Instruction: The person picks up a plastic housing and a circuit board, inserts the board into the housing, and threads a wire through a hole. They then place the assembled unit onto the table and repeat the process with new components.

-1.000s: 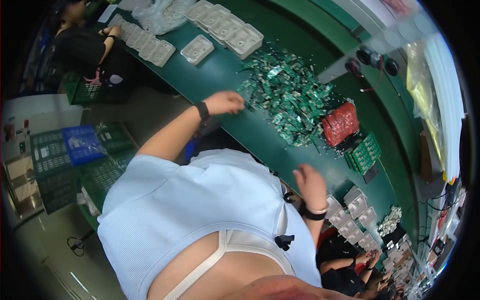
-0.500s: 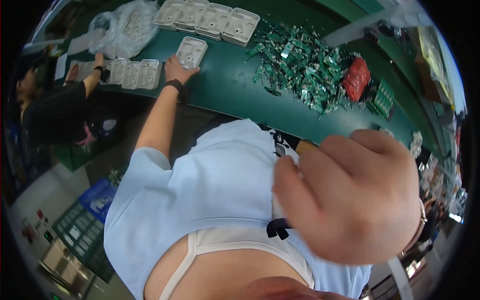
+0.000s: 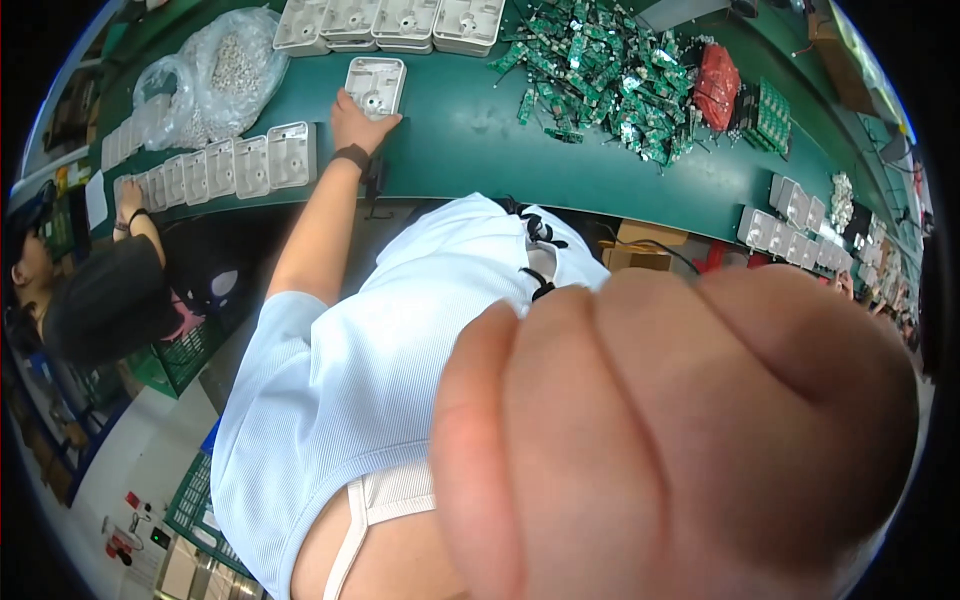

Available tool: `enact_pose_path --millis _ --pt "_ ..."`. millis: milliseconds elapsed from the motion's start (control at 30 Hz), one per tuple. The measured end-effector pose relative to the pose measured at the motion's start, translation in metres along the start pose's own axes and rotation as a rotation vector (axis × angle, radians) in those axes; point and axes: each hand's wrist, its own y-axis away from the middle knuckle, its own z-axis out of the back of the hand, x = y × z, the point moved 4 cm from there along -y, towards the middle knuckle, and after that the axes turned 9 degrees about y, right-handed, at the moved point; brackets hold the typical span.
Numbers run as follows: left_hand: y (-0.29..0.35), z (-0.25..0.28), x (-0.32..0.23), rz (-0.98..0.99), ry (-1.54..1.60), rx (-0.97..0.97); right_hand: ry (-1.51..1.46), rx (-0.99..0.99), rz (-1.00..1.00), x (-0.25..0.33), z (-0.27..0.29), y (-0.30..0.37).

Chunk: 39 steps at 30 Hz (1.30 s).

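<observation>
Case: the case [image 3: 377, 82] is off-white, rectangular with rounded corners, open side up, with moulded posts and a dark spot inside; I see it flat on the green table [image 3: 480, 150], near the stacked cases [image 3: 388, 22]
Left hand: my left hand [image 3: 360, 126] touches the case's near end, fingers at its left edge, thumb spread toward the right corner; I cannot tell whether it pinches
Right hand: my right hand [image 3: 680, 440] fills the lower right, fingers curled and pressed together; I cannot tell whether it holds something
Since half a second ago: the right hand looms larger, the left stays at the case, and cases at the table's far right show again
Clear bag: the clear bag [image 3: 228, 80] holds many small white parts
Row: cases [image 3: 250, 165] stand tilted together, a co-worker's hand [image 3: 130, 200] at their left end
Heap: loose green boards [image 3: 605, 85] lie beside a red bag [image 3: 716, 88], its contents hidden
</observation>
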Motion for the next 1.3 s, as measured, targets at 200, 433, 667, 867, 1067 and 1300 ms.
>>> enact_pose_path --millis 200,433,667,867,1067,1300 --pt "-0.002 -0.004 -0.008 -0.023 0.053 0.05 0.124 -0.046 -0.067 0.006 0.012 0.007" --pt "0.004 -0.005 -0.016 -0.087 0.031 -0.024 0.161 0.099 -0.32 -0.017 -0.02 0.038" --pt "0.017 0.002 -0.028 -0.116 0.11 0.004 -0.638 -0.089 -1.371 -0.116 -0.287 0.269" --pt "0.061 0.011 -0.049 -0.278 0.248 -0.059 0.127 -0.261 -1.276 -0.202 -0.323 0.32" --pt "0.097 0.027 -0.109 -0.339 0.229 0.006 0.318 0.131 -1.184 -0.286 -0.327 0.312" --pt "0.131 0.02 -0.158 -0.384 0.27 0.018 0.129 0.406 -1.143 -0.316 -0.345 0.323"
